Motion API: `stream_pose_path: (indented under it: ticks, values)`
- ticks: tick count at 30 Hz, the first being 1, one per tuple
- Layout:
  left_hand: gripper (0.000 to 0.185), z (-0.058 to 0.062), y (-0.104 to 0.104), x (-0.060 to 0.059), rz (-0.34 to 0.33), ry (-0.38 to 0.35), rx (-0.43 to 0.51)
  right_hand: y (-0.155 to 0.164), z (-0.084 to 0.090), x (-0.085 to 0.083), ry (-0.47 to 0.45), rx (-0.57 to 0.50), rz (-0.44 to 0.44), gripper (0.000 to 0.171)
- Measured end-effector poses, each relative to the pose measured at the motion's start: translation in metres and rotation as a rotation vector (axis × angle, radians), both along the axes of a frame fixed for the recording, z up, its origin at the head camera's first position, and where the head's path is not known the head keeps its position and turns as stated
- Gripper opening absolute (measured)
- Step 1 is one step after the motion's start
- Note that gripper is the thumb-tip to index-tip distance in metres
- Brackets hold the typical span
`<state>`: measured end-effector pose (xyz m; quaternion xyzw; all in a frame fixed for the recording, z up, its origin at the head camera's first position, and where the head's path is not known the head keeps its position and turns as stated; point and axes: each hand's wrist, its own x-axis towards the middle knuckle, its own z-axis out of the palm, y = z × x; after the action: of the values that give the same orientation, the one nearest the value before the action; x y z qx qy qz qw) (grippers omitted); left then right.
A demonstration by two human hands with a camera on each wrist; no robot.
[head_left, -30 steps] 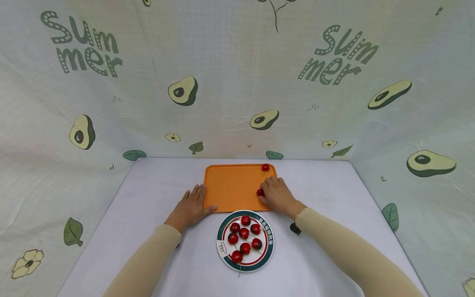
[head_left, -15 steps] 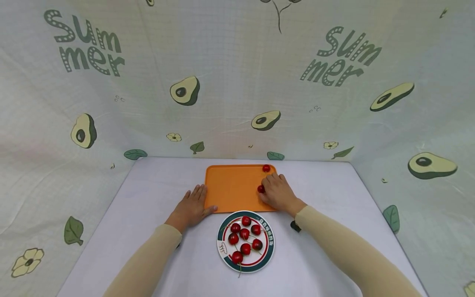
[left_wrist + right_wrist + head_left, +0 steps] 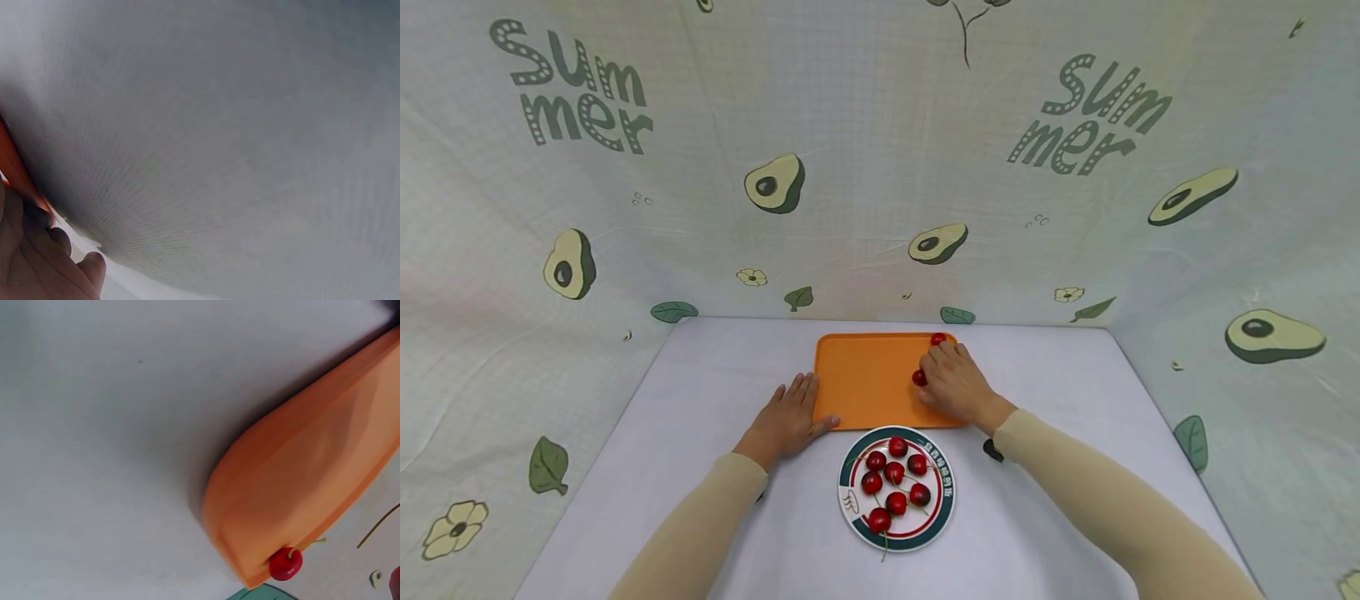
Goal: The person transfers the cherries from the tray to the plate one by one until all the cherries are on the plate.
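My right hand (image 3: 955,385) pinches a dark red cherry (image 3: 920,377) over the right part of an orange tray (image 3: 868,379). A second cherry (image 3: 937,339) lies in the tray's far right corner, just beyond the fingers; it shows with its stem in the right wrist view too, as the cherry (image 3: 285,564) at the rim. My left hand (image 3: 786,421) rests with fingers straight along the tray's left edge, its thumb at the near left corner. In the left wrist view, the fingertips of the left hand (image 3: 44,262) touch the tray's orange side (image 3: 17,165).
Just on the near side of the tray stands a round plate (image 3: 946,508) with a green rim, bearing several stemmed cherries (image 3: 894,472). A white tabletop (image 3: 1037,375) spreads around them, and a cloth printed with avocados (image 3: 775,183) hangs behind and at both sides.
My right hand has moved slightly away and to the left with the cherry, nearer to the one in the corner. The left hand has stayed at the tray's edge.
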<state>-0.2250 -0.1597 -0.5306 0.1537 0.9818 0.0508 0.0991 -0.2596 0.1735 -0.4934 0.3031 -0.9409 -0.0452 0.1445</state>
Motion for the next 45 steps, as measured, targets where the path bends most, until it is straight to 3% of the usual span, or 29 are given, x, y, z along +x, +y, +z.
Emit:
stream_pose_path:
  ticks: [12,20,24,35,45]
  values:
    - [0.101,0.001,0.002,-0.002,0.007,-0.004,-0.001,-0.017,0.01,0.013,0.011,-0.012,0.074,0.042]
    - [0.1,0.001,0.001,-0.002,0.007,0.0,-0.012,-0.038,0.022,0.033,0.029,0.002,0.137,0.037]
    - [0.101,0.0,0.001,-0.002,0.01,-0.004,-0.014,-0.048,0.024,0.046,-0.008,0.016,0.187,0.039]
    - [0.101,-0.002,0.0,-0.003,0.003,-0.007,-0.002,-0.059,0.006,0.063,-0.05,0.135,0.262,0.04]
    - [0.102,-0.002,0.0,-0.002,-0.006,-0.005,-0.002,-0.06,-0.002,0.066,-0.063,0.163,0.293,0.04]
